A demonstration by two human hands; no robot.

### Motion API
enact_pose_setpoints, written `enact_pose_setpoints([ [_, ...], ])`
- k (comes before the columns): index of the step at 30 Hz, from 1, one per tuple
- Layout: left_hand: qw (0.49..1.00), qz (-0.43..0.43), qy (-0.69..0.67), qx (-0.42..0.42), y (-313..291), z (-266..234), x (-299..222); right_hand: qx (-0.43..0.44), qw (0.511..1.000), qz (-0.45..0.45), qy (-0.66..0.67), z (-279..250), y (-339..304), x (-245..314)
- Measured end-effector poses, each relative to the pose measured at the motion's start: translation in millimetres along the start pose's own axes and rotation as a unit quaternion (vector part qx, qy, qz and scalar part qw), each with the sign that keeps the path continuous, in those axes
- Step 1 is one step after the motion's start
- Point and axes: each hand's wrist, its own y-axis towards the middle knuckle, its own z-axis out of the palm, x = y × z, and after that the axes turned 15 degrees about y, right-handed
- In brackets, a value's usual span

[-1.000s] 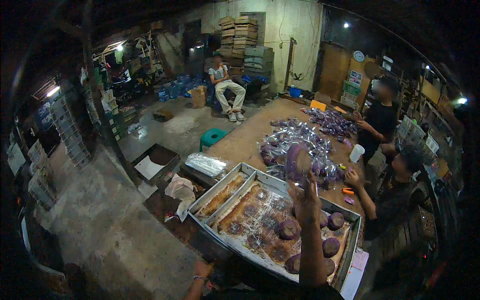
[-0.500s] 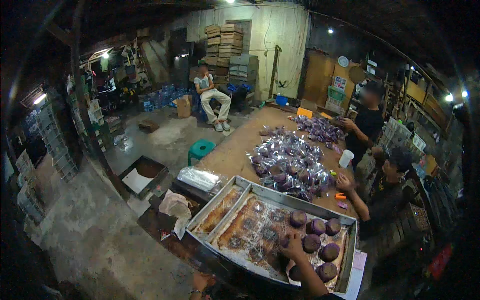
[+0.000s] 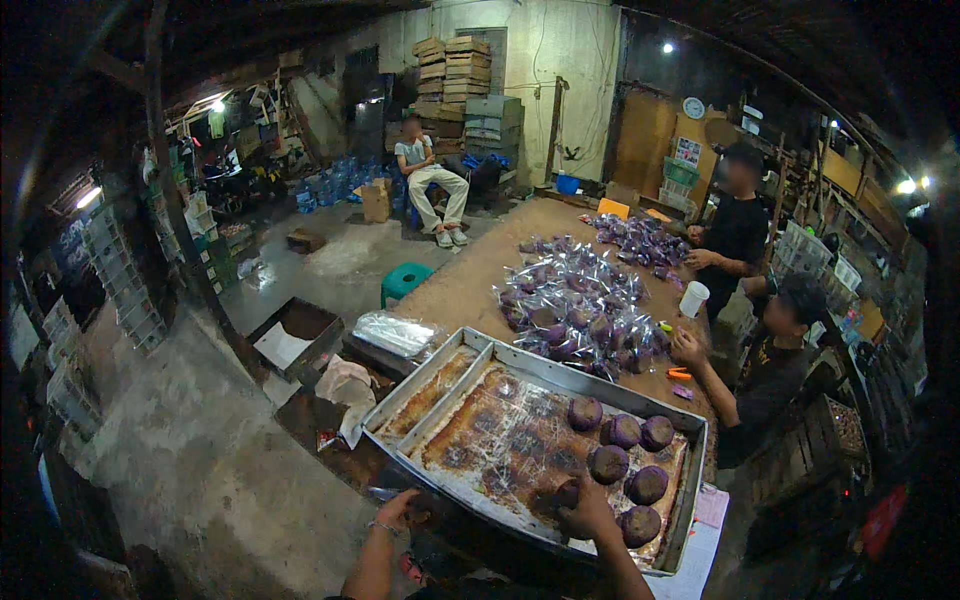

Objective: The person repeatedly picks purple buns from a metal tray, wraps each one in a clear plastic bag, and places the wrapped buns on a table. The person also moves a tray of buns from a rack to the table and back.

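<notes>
My right hand (image 3: pixel 592 512) reaches into a large metal baking tray (image 3: pixel 400 462), its fingers closed on a dark purple bun (image 3: pixel 567 494) at the tray's near side. Several more round purple buns with browned tops, such as one bun (image 3: pixel 608 464), sit in the tray's right part. Left of them the tray bottom is greasy and stained. A metal divider (image 3: pixel 450 402) sets off a narrow strip at the tray's left. Beside the tray's near left edge, my left hand (image 3: pixel 402 512) is closed on a shiny clear plastic bag (image 3: pixel 382 493), only partly visible.
Beyond the tray lies a heap of purple buns in clear bags (image 3: pixel 570 305). A stack of clear bags (image 3: pixel 396 334) and a crumpled cloth (image 3: pixel 347 388) lie left of it. Two co-workers (image 3: pixel 745 235) are at the table's right; a person (image 3: pixel 430 180) sits farther back. A green stool (image 3: pixel 404 283) stands left.
My left hand has risen into view beside the tray with the plastic bag. My right hand stays in the tray at the bun. The whole view has shifted slightly.
</notes>
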Motion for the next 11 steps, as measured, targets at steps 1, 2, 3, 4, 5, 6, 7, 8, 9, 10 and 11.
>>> enact_pose_setpoints([
  [1, 1.000, 0.006, -0.007, 0.008, 2, -2, 3, 0.023, 0.999, 0.023, -0.017, 1, -2, 5],
  [2, 1.000, 0.010, -0.009, 0.012, 5, -3, 3, 0.047, 0.997, 0.044, -0.035, 0, -3, 9],
  [3, 1.000, 0.003, 0.017, 0.005, 7, -3, 2, 0.076, 0.994, 0.074, 0.026, -1, -1, 11],
  [4, 1.000, 0.017, -0.014, 0.019, 5, 0, 5, 0.066, 0.995, 0.066, 0.018, -1, -2, 12],
  [5, 0.999, 0.016, -0.033, 0.015, 5, 2, 2, 0.056, 0.997, 0.057, 0.008, 1, -3, 12],
  [6, 0.998, 0.019, -0.055, 0.020, 4, 3, 0, 0.048, 0.997, 0.055, -0.002, 1, -5, 11],
  [7, 0.991, 0.054, -0.108, 0.060, 2, 1, -1, 0.042, 0.998, 0.046, 0.004, 0, -6, 10],
  [8, 0.990, -0.001, -0.136, 0.038, 3, 0, 0, 0.037, 0.998, 0.043, 0.008, 0, -6, 9],
  [9, 0.983, -0.043, -0.173, 0.041, 7, -6, -3, 0.035, 0.998, 0.049, 0.012, -1, -7, 8],
  [10, 0.972, -0.094, -0.213, 0.035, 15, -14, -10, 0.044, 0.998, 0.043, 0.034, -3, -7, 8],
  [11, 0.973, -0.084, -0.210, 0.041, 21, -18, -4, 0.056, 0.996, 0.046, 0.055, -6, -6, 8],
])
